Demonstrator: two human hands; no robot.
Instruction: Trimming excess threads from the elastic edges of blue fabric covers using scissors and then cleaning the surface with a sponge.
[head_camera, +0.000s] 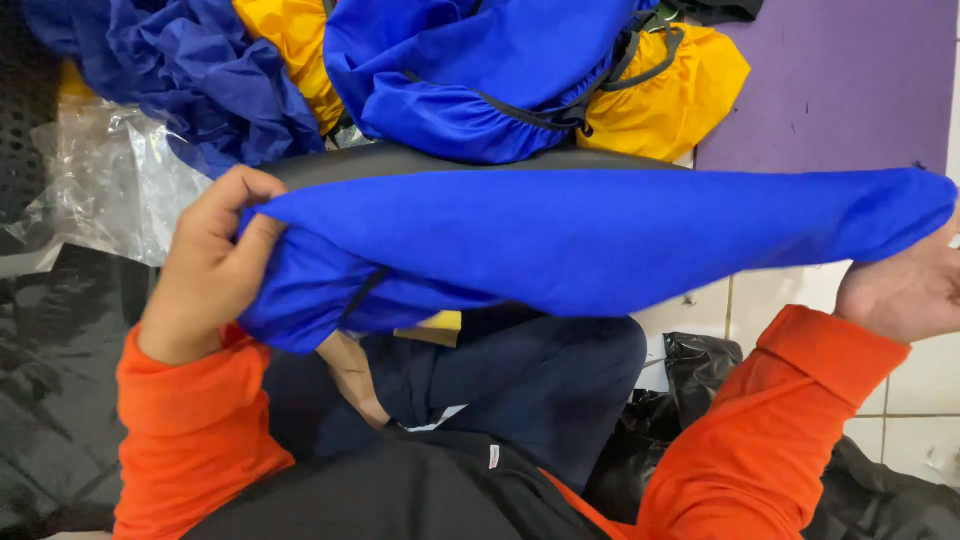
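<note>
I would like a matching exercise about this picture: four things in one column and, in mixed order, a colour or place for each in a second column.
Things:
1. stretched cloth
2. sleeves
3. mat
4. clear plastic sheet

Descriptions:
A. purple, at the upper right
B. blue, held between the left hand and the right hand
C. crumpled, at the far left
D. orange, on both arms

Pairs: 1-B, 2-D, 3-A, 4-C

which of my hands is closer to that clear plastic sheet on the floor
Left. Your left hand grips the blue fabric right beside the clear plastic sheet; your right hand holds the fabric's far end, across the frame.
</note>
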